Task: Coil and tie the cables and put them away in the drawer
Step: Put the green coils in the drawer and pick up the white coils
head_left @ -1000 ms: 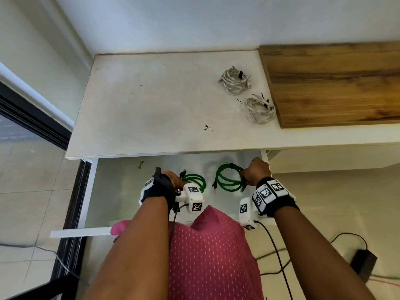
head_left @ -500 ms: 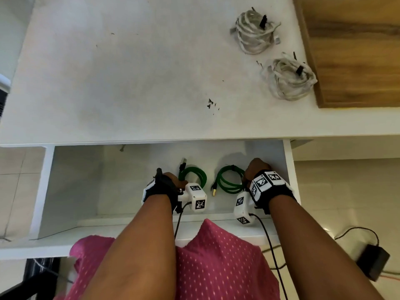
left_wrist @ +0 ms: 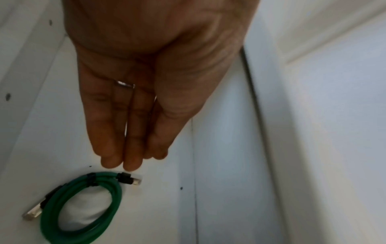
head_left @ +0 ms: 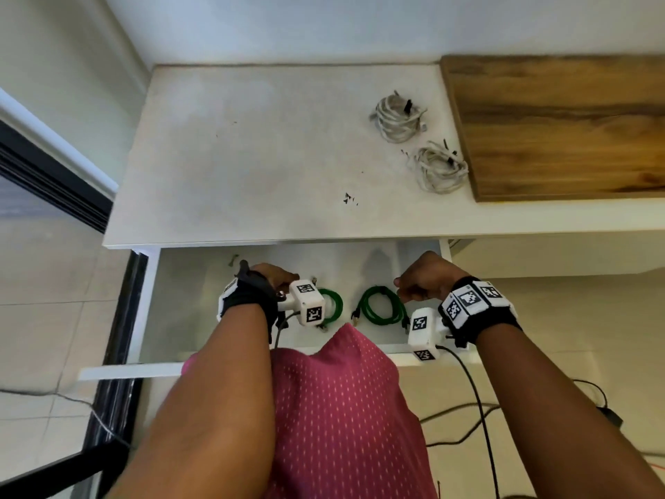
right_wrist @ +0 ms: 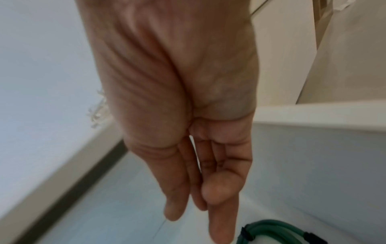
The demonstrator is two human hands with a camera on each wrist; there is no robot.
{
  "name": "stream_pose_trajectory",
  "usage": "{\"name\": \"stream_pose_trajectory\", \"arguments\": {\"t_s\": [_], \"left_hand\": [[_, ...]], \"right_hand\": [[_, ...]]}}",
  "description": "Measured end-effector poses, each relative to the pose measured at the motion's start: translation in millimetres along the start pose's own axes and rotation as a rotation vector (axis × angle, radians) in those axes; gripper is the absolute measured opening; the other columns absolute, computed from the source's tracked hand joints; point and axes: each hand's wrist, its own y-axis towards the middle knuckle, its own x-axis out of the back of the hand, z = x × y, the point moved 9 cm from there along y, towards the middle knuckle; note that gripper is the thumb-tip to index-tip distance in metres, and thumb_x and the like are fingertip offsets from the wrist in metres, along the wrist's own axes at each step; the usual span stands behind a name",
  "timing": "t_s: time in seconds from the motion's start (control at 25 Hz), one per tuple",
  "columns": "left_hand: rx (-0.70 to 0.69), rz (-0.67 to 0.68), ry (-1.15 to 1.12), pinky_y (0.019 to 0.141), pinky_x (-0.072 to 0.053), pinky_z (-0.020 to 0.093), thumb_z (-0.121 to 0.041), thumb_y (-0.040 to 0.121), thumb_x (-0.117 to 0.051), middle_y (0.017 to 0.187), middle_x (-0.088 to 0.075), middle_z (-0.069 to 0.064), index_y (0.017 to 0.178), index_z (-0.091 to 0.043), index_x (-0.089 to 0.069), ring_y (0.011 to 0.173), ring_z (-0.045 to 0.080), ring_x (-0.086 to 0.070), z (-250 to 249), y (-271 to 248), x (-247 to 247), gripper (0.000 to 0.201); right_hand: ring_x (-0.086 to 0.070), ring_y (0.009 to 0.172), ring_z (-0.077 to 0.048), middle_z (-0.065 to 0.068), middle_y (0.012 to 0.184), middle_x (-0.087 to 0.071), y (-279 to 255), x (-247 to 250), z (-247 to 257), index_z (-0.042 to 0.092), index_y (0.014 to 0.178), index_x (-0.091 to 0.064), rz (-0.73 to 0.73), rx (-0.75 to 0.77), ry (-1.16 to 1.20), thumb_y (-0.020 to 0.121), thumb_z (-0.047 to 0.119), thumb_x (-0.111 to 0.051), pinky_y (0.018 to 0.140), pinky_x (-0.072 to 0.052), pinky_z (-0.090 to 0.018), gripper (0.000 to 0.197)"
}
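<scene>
Two green coiled cables, each bound with a black tie, lie side by side on the floor of the open white drawer (head_left: 194, 300). The left coil (head_left: 333, 306) (left_wrist: 83, 206) sits just below my left hand (head_left: 277, 277) (left_wrist: 129, 163), whose fingers are straight and hold nothing. The right coil (head_left: 379, 309) (right_wrist: 277, 231) lies beside my right hand (head_left: 414, 286) (right_wrist: 198, 214), which is also empty with fingers extended. Two tied white cable coils, one further back (head_left: 396, 118) and one nearer (head_left: 440, 171), rest on the white desk (head_left: 270, 156).
A wooden board (head_left: 557, 127) covers the desk's right side, next to the white coils. Small black scraps (head_left: 349, 199) lie near the desk's front edge. Black wires and an adapter (head_left: 608, 412) lie on the tiled floor at the right.
My right hand held a green coil a second ago and has let it go. Both hands have lifted off the coils, which now lie loose in the drawer.
</scene>
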Motion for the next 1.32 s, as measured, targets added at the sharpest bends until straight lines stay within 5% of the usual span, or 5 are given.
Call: {"name": "stream_pose_trajectory", "arguments": {"t_s": [0.12, 0.4, 0.88, 1.08, 1.32], "left_hand": [[-0.015, 0.13, -0.209, 0.096, -0.045, 0.029, -0.021, 0.095, -0.056, 0.128, -0.06, 0.011, 0.121, -0.01, -0.061, 0.119, 0.027, -0.056, 9.2, -32.5, 8.5, 0.029], [-0.293, -0.068, -0.7, 0.036, -0.036, 0.015, -0.014, 0.09, -0.064, 0.047, -0.062, -0.003, 0.075, -0.004, -0.064, 0.034, 0.005, -0.049, -50.3, -124.0, 51.4, 0.018], [-0.438, -0.158, -0.781, 0.068, -0.05, 0.034, -0.029, 0.09, -0.065, 0.079, -0.058, 0.008, 0.078, -0.007, -0.059, 0.073, 0.023, -0.054, -242.5, -23.8, 49.5, 0.026], [-0.495, -0.213, -0.499, 0.077, -0.054, 0.04, -0.058, 0.081, -0.064, 0.134, -0.05, 0.011, 0.138, -0.012, -0.044, 0.115, 0.033, -0.054, -311.8, 21.9, 31.4, 0.076], [-0.506, -0.382, -0.308, 0.082, -0.056, 0.043, -0.028, 0.067, -0.078, 0.083, -0.063, 0.016, 0.079, -0.004, -0.063, 0.077, 0.025, -0.063, -320.4, 21.5, 25.4, 0.03]], "right_hand": [[-0.067, 0.064, -0.023, -0.023, 0.082, -0.071, -67.9, 15.8, 20.7, -0.008, 0.087, -0.068, 0.019, 0.125, 0.148, 0.085, 0.008, -0.07, 0.051, -0.049, -0.023, 0.017], [-0.058, 0.054, -0.017, -0.013, 0.07, -0.067, -142.0, 84.2, 54.1, 0.001, 0.081, -0.066, -0.299, 0.392, 0.462, 0.088, 0.015, -0.067, 0.051, -0.045, -0.024, 0.016], [-0.064, 0.08, -0.034, -0.013, 0.078, -0.068, -39.9, 178.0, 90.8, 0.006, 0.081, -0.064, -0.871, 0.342, 0.283, 0.081, 0.056, -0.063, 0.073, -0.053, -0.041, 0.05], [-0.063, 0.083, -0.028, -0.013, 0.085, -0.068, -10.9, 185.4, 101.2, 0.0, 0.088, -0.066, -0.907, 0.308, 0.185, 0.08, 0.038, -0.074, 0.057, -0.039, -0.026, 0.039], [-0.064, 0.084, -0.026, -0.011, 0.082, -0.069, -4.6, 185.2, 94.6, 0.002, 0.084, -0.07, -0.89, 0.299, 0.105, 0.075, 0.022, -0.078, 0.06, -0.044, -0.028, 0.024]]}}
